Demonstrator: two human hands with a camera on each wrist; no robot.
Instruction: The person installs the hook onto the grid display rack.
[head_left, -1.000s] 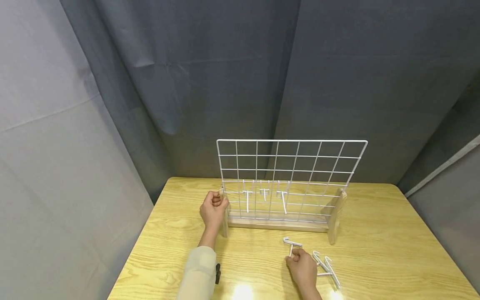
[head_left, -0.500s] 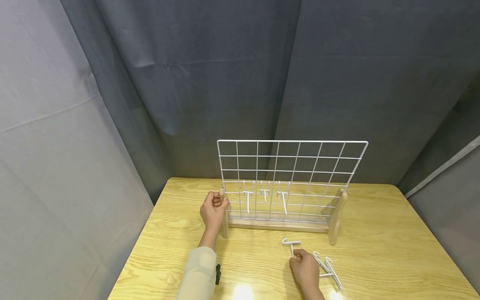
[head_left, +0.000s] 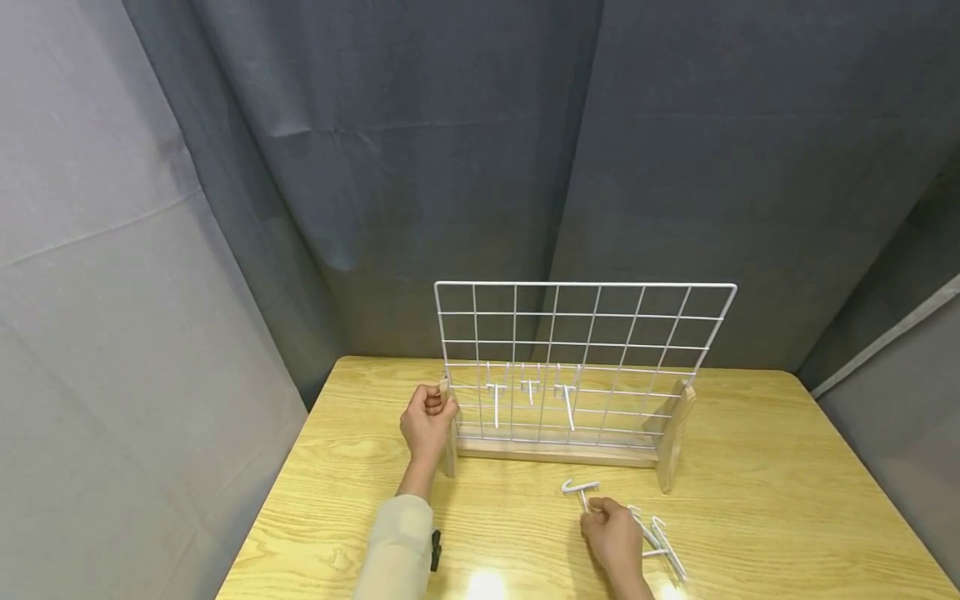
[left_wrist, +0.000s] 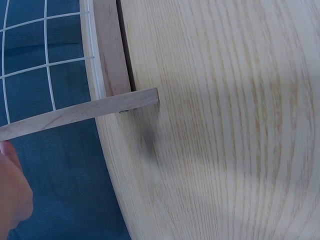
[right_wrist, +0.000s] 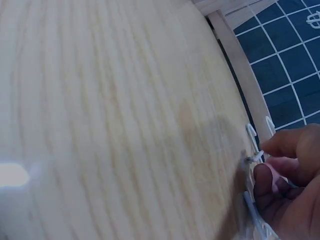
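At the left end of the wire grid rack (head_left: 588,344), my left hand (head_left: 426,423) grips the upper part of the wooden upright (head_left: 451,446), thumb and fingers curled on it. In front of the rack, toward its right half, my right hand (head_left: 615,537) pinches the stem of a white wire hook (head_left: 582,487) between thumb and fingertips. Whether that hook is clear of the tabletop (head_left: 337,517) I cannot tell.

I judge the step in hand to be taking up this hook while the other hand steadies the rack. The next move seems to call for a firm pinch on the stem, the crossbar turned level and its bent ends facing the grid wires; a careless tilt could catch the loose hooks close by.

The hook looks like a T: a short crossbar with a curled end on the side away from my hand, and a thin straight stem running back into my fingers. Two more hooks (head_left: 670,550) lie crossed or touching in front of the rack, just right of my right hand. On the rack's lower left half hang three mounted hooks (head_left: 496,408) in a row, the middle one looking shorter than its neighbours.
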